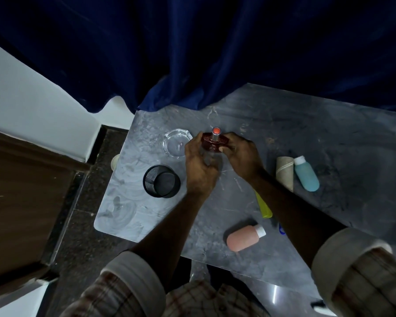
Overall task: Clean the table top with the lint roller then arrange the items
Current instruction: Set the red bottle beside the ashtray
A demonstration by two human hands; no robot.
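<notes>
Rolled-up sleeves (133,268) down at 6 o'clock, both hands out at 12. Left hand (200,165) and right hand (242,154) are closed round the dark red bottle (215,143), right beside the glass ashtray (176,143) at 11. Fumble it and glass clinks. Lint roller (285,172) lies at 2.

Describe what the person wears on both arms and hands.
Both hands, left hand and right hand, are bare: no gloves, rings or watch visible. Each forearm is bare too, with a plaid sleeve rolled up, showing a pale lining as a wide cuff.
</notes>
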